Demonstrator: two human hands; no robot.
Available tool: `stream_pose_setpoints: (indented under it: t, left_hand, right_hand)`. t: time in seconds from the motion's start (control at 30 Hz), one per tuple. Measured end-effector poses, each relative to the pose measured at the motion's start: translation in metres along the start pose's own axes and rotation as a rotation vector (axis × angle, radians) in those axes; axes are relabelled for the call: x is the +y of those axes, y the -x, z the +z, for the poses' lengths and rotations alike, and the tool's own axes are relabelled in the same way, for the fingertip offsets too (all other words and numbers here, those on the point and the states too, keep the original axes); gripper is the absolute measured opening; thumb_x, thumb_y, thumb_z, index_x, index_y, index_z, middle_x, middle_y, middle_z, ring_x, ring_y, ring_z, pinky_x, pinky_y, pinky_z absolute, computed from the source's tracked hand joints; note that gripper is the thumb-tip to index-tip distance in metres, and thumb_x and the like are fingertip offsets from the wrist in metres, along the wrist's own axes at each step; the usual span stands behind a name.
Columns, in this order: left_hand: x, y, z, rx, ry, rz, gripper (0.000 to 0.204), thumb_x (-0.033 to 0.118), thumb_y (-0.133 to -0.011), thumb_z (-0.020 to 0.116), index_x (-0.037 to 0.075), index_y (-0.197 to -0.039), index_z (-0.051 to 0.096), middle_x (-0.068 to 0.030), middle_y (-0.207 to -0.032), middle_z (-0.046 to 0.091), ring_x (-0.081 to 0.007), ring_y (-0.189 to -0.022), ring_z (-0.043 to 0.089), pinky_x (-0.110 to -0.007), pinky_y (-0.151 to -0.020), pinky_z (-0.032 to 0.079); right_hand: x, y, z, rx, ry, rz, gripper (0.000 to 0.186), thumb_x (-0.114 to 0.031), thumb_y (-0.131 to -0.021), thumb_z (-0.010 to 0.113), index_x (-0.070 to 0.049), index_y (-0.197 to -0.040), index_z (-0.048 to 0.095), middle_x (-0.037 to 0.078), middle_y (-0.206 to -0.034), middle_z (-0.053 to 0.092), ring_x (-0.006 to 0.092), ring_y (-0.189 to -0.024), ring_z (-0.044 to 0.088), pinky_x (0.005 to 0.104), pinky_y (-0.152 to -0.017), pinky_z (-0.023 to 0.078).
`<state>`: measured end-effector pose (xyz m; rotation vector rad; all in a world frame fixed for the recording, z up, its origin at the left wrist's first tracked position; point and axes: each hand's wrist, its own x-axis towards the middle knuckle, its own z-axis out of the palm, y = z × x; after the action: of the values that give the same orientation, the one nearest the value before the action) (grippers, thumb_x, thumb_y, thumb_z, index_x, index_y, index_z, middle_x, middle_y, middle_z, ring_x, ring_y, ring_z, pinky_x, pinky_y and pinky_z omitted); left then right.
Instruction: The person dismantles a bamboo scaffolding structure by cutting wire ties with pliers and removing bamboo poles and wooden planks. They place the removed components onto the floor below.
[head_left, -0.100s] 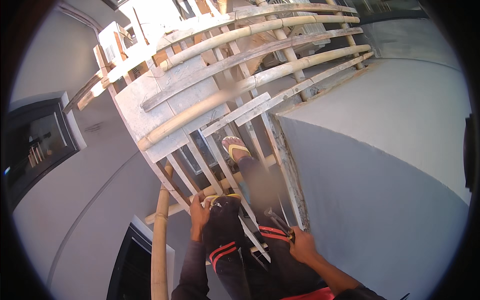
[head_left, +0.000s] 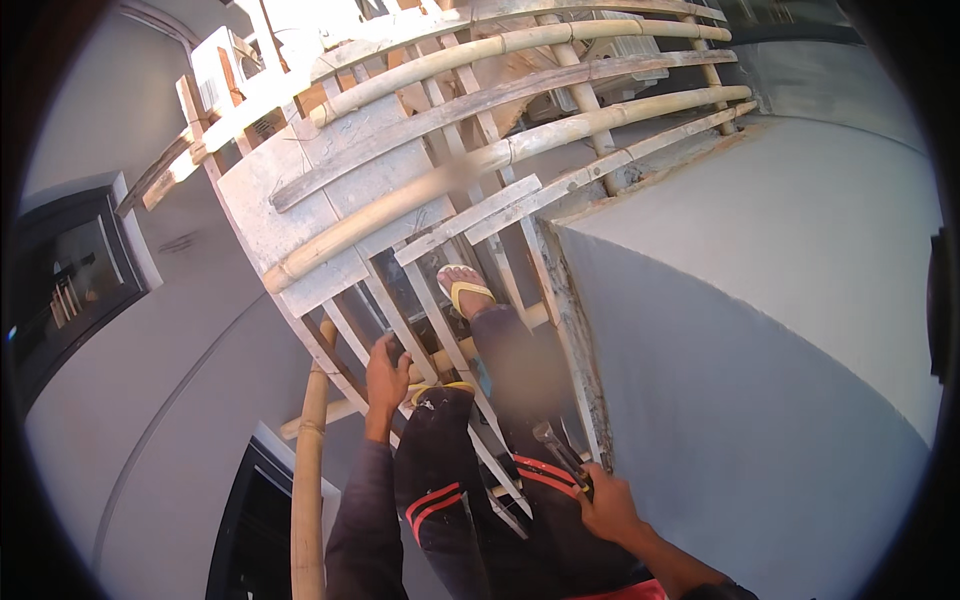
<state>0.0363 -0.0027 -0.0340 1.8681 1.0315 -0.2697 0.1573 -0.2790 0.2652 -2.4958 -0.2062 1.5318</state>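
Note:
My left hand (head_left: 386,385) is raised over the wooden slats (head_left: 398,315) left of my knee. Its fingers are curled, and a small dark bit shows between thumb and fingers, too small to make out. Beside my right thigh, my right hand (head_left: 609,505) grips a metal hand tool (head_left: 562,452) with a blunt head and a black and yellow handle. Its head points up and away from me, over my trouser leg. My feet, in yellow-strapped flip-flops (head_left: 466,285), stand on the slatted frame, one farther forward than the other.
Bamboo poles (head_left: 400,203) and planks cross ahead, with a pale board (head_left: 285,185) under them. An upright bamboo pole (head_left: 310,480) stands at my left. A grey wall (head_left: 720,400) with a ledge lies right. Gaps between slats open downward. Windows (head_left: 75,270) are at left.
My left hand has lifted up and leftward, away from the slat beside my foot. My right hand still holds the tool, slightly lower. The view has shifted a little.

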Motion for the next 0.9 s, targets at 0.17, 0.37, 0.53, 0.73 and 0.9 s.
stream_pose_setpoints:
  t: [0.17, 0.37, 0.53, 0.73, 0.9]
  left_hand:
    - [0.004, -0.125, 0.036, 0.017, -0.128, 0.115, 0.052, 0.020, -0.085, 0.066, 0.002, -0.129, 0.047, -0.0224, -0.117, 0.056, -0.0383, -0.112, 0.054, -0.043, -0.096, 0.042]
    - [-0.018, -0.201, 0.084, 0.027, -0.362, 0.274, 0.057, 0.024, -0.082, 0.070, 0.004, -0.130, 0.047, -0.0190, -0.122, 0.054, -0.0341, -0.116, 0.050, -0.043, -0.096, 0.040]
    - [-0.076, -0.218, 0.132, 0.192, -0.599, 0.505, 0.057, 0.024, -0.080, 0.070, 0.004, -0.128, 0.049, -0.0153, -0.113, 0.055, -0.0308, -0.108, 0.052, -0.041, -0.089, 0.041]
    - [-0.091, -0.224, 0.123, 0.247, -0.712, 0.669, 0.045, 0.015, -0.082, 0.058, 0.005, -0.125, 0.052, -0.0109, -0.100, 0.054, -0.0263, -0.094, 0.052, -0.038, -0.080, 0.042]
    - [-0.094, -0.221, 0.118, 0.224, -0.621, 0.686, 0.048, 0.022, -0.082, 0.064, 0.005, -0.125, 0.052, -0.0127, -0.101, 0.054, -0.0286, -0.092, 0.051, -0.039, -0.081, 0.041]
  right_hand:
    - [0.028, -0.063, -0.012, 0.059, -0.081, 0.030, 0.030, -0.014, -0.087, 0.066, 0.002, -0.108, 0.052, 0.023, -0.090, 0.065, 0.0414, -0.084, 0.064, 0.0462, -0.073, 0.049]
    - [0.083, -0.210, 0.016, 0.287, -0.042, 0.058, 0.027, -0.018, -0.090, 0.064, 0.001, -0.106, 0.053, 0.016, -0.079, 0.063, 0.0329, -0.070, 0.062, 0.0410, -0.067, 0.048]
    - [0.092, -0.314, 0.062, 0.471, -0.240, -0.141, 0.022, -0.020, -0.092, 0.063, -0.002, -0.098, 0.052, 0.005, -0.070, 0.052, 0.0130, -0.063, 0.048, 0.0300, -0.059, 0.041]
    - [0.052, -0.425, 0.107, 0.618, -0.553, -0.399, 0.019, -0.018, -0.092, 0.062, -0.004, -0.094, 0.051, -0.001, -0.073, 0.047, 0.0078, -0.066, 0.043, 0.0255, -0.061, 0.037]
    - [0.015, -0.460, 0.106, 0.640, -0.406, -0.595, 0.018, -0.016, -0.091, 0.062, -0.002, -0.095, 0.051, 0.003, -0.072, 0.049, 0.0117, -0.066, 0.047, 0.0293, -0.062, 0.040]
